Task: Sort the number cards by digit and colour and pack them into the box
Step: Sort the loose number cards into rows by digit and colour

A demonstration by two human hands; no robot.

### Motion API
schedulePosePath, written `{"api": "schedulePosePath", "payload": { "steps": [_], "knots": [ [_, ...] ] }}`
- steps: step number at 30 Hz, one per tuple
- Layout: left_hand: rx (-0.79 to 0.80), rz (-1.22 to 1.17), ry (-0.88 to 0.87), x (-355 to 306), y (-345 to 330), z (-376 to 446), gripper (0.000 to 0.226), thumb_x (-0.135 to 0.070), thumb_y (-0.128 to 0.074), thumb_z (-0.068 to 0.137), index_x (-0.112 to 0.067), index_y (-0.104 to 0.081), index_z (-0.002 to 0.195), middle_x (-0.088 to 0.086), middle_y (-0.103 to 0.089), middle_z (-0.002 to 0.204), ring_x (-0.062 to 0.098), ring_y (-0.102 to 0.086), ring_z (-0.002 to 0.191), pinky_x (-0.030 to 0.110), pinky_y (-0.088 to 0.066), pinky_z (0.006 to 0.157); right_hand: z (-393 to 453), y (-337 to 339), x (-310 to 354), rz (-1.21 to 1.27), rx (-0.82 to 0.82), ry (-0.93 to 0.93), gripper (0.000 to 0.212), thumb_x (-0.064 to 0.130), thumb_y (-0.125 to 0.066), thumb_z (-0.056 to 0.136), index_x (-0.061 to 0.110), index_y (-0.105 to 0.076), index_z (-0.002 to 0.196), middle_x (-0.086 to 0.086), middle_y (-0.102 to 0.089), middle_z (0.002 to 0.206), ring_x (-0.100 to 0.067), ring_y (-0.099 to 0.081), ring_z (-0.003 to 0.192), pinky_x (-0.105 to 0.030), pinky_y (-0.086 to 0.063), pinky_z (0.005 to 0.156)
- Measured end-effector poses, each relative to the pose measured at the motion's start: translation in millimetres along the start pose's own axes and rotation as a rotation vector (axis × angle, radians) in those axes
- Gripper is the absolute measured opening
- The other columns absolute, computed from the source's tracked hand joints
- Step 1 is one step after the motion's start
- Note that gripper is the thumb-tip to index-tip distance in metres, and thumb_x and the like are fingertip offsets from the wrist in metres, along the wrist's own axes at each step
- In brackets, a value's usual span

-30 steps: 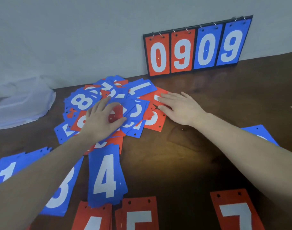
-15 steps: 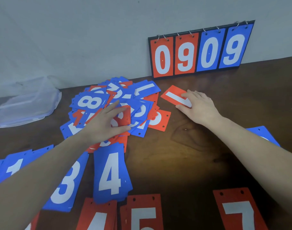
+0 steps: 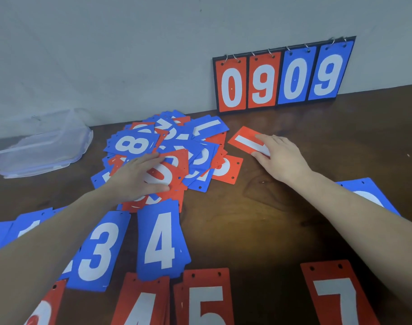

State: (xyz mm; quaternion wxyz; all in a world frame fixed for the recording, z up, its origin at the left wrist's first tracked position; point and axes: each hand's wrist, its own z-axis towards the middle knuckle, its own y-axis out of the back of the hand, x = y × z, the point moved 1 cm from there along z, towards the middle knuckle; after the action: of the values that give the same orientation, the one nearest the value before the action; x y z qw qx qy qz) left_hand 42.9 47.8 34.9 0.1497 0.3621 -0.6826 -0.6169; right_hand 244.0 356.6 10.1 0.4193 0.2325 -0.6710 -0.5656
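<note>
Fingers of the right hand lie straight and flat on a red card with a white bar, pressing its near end to the brown table; the card lies alone, angled, just right of the mixed heap of cards and clear of it. The left hand is spread over the heap, fingers extended on top and thumb tucked against the near edge of a red card with a rounded digit; whether it grips or only presses that card cannot be told.

Sorted piles line the near edge: blue 3, blue 4, red 4, red 5 and red 7, with more blue cards partly under the left forearm. Another blue pile shows behind the right forearm. Bare table lies between the heap, the red 7 and the right arm.

A clear plastic box sits at the far left against the wall, well apart from the heap. A flip scoreboard reading 0909 stands against the wall, behind the right hand.
</note>
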Motion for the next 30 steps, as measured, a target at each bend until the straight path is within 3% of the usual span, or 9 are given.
{"api": "schedulePosePath", "payload": {
  "steps": [5,8,14,16,19,22,25,27,30],
  "knots": [
    [-0.057,-0.039,0.036,0,-1,2,0.069,-0.060,-0.076,0.077,-0.029,-0.055,0.136,-0.005,-0.052,0.143,0.017,-0.047,0.131,0.024,-0.032,0.095,-6,-1,1,0.068,0.000,-0.055,0.093,0.075,-0.052,0.086,0.035,-0.012,0.160,0.002,-0.029,0.165,-0.026,-0.033,0.149,-0.049,-0.028,0.119],
    [-0.080,-0.025,0.068,-6,2,1,0.073,-0.065,-0.074,0.074,-0.034,-0.051,0.137,-0.007,-0.055,0.138,0.019,-0.050,0.127,0.038,-0.040,0.104,-5,1,2,0.047,0.007,-0.049,0.086,0.072,-0.051,0.089,0.035,-0.019,0.159,0.002,-0.035,0.162,-0.026,-0.035,0.148,-0.049,-0.030,0.118],
    [-0.150,0.000,0.066,-27,9,1,0.070,-0.066,-0.071,0.078,-0.031,-0.049,0.134,-0.008,-0.058,0.126,0.018,-0.053,0.124,0.048,-0.014,0.123,-8,1,2,0.020,-0.062,-0.003,0.075,0.067,-0.053,0.092,0.036,-0.027,0.156,0.002,-0.050,0.152,-0.024,-0.046,0.138,-0.045,-0.039,0.112],
    [-0.198,-0.033,0.042,-35,11,-1,0.067,-0.061,-0.071,0.081,-0.027,-0.049,0.135,-0.012,-0.054,0.115,0.018,-0.054,0.118,0.046,-0.017,0.122,-11,0,3,0.002,-0.090,0.032,0.072,0.064,-0.052,0.094,0.034,-0.031,0.155,0.001,-0.054,0.147,-0.023,-0.050,0.133,-0.043,-0.041,0.109],
    [-0.256,-0.174,0.053,-52,18,-6,0.071,-0.057,-0.071,0.084,-0.026,-0.046,0.142,-0.012,-0.053,0.114,0.011,-0.050,0.103,0.039,-0.044,0.105,-16,-4,4,-0.010,-0.120,0.066,0.066,0.059,-0.053,0.096,0.034,-0.034,0.154,0.003,-0.055,0.147,-0.021,-0.052,0.131,-0.042,-0.043,0.108],
    [-0.236,-0.286,0.071,-63,23,-9,0.067,-0.057,-0.070,0.085,-0.028,-0.045,0.141,-0.017,-0.053,0.110,0.011,-0.056,0.100,0.036,-0.053,0.094,-22,-2,3,0.090,-0.148,0.064,0.063,0.050,-0.060,0.096,0.035,-0.036,0.153,0.004,-0.053,0.149,-0.019,-0.053,0.132,-0.041,-0.044,0.108],
    [-0.235,-0.444,0.063,-78,28,-15,0.059,-0.058,-0.073,0.081,-0.025,-0.051,0.125,-0.022,-0.059,0.099,0.012,-0.063,0.096,0.039,-0.055,0.092,-30,4,0,0.404,-0.168,0.043,0.064,0.037,-0.070,0.093,0.036,-0.039,0.149,0.006,-0.053,0.146,-0.015,-0.054,0.131,-0.039,-0.050,0.104],
    [-0.247,-0.501,0.085,-88,31,-19,0.065,-0.053,-0.072,0.084,-0.018,-0.049,0.134,-0.022,-0.055,0.106,0.012,-0.057,0.100,0.027,-0.047,0.088,-33,10,1,0.561,-0.138,0.039,0.066,0.031,-0.075,0.090,0.035,-0.041,0.147,0.008,-0.052,0.144,-0.012,-0.051,0.130,-0.035,-0.050,0.101],
    [-0.220,-0.467,0.138,-95,25,-23,0.025,-0.050,-0.067,0.090,-0.038,-0.050,0.104,-0.022,-0.050,0.100,0.016,-0.048,0.101,0.014,-0.038,0.073,-35,19,4,0.673,-0.009,0.000,0.070,0.029,-0.077,0.088,0.034,-0.038,0.147,0.010,-0.062,0.126,-0.009,-0.059,0.115,-0.026,-0.051,0.087]
  ]
}}
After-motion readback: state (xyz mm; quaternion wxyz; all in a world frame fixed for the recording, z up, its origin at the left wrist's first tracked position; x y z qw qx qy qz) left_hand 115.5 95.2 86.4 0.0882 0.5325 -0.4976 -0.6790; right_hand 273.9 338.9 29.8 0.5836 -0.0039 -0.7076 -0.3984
